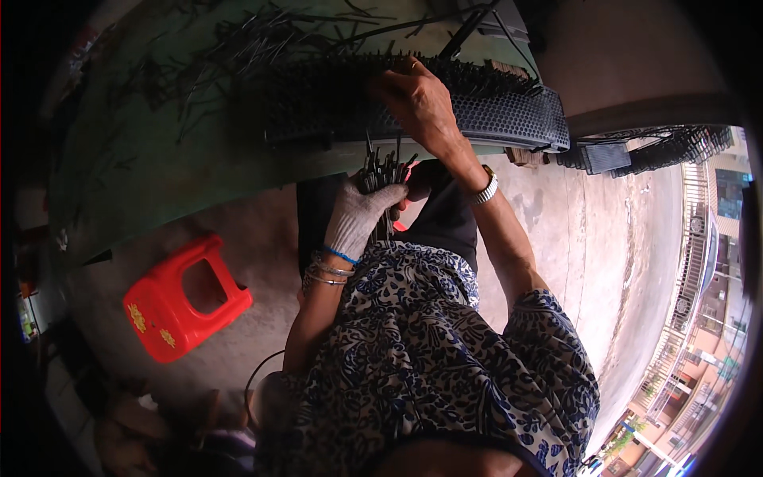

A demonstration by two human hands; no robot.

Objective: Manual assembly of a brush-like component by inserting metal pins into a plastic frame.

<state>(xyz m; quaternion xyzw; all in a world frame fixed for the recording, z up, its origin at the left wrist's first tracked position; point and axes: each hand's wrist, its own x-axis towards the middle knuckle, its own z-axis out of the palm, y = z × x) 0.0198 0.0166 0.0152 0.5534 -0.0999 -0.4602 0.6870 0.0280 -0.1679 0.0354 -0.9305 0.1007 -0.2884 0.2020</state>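
Observation:
My left hand (364, 208), in a white knitted glove, is closed round a bundle of thin dark strips (388, 168) close to my lap. The strips stick up unevenly above the fist, and some show below it. Ahead lies a long black panel (509, 119) with a grid of small holes, at the table's near edge. Dark strip ends (469, 77) bristle densely along its far part. Over the panel, my bare right hand (421, 103) reaches with curled fingers. Its fingertips lie in shadow, and whatever they pinch is hidden.
Loose dark strips (254, 40) are scattered over the green table (159, 151). A red plastic stool (171, 294) stands on the concrete floor at left. At right is another dark bristly piece (675, 151). Beyond the floor, a railing (690, 262) borders the street.

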